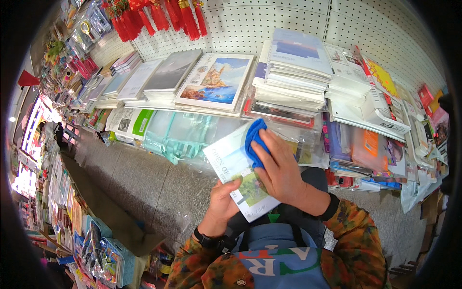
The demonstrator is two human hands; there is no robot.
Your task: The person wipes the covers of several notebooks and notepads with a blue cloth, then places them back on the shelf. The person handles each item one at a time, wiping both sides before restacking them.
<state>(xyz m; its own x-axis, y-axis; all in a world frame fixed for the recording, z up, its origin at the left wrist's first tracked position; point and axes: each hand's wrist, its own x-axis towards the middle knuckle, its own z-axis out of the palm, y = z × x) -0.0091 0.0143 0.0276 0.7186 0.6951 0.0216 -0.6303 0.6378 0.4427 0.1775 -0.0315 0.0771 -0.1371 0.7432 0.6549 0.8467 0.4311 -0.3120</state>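
Note:
My left hand (223,200) grips the lower left edge of a notebook (225,153) with a landscape printed on its cover, its thumb lying on the front. The notebook is tilted in front of my body. Over its upper right part, my right hand (279,168) presses a folded blue cloth (257,142) against the cover, fingers spread across the cloth. Behind the notebook, on the shelf, lie a sketchbook (216,83) with a painted seaside castle and a tall stack of spiral notebooks (297,54).
Red tassels (157,16) hang from a white pegboard (231,25). Plastic-wrapped goods (177,133) fill the lower shelf. At the right, clear folders (368,144) stand below a white box (382,115). A second display with a teal case (124,265) stands at the lower left, across the aisle floor (144,180).

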